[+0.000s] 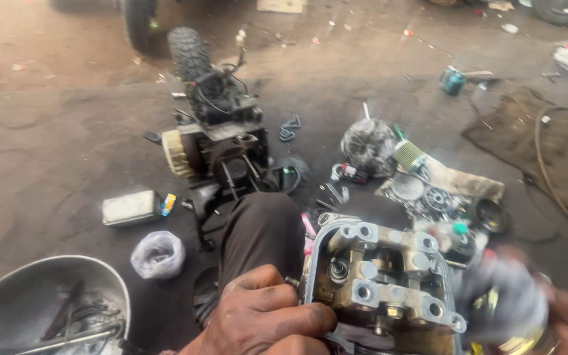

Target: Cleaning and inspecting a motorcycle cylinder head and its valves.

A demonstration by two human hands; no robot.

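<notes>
My left hand [267,315] grips the left side of a metal engine cylinder head [382,283] held low in the middle, its open top with valve springs and bolt holes facing up. My right hand [560,322] is at the lower right, blurred by motion, holding a grey rag [504,296] against the right side of the cylinder head. My knee in dark trousers [261,230] sits just behind the left hand.
A stripped motorcycle frame with engine [215,131] lies on the dirt floor ahead. Engine parts rest on a cloth [435,190] to the right. A metal bowl with tools [47,309] is at lower left, beside a knotted plastic bag [158,254] and a small box [129,208].
</notes>
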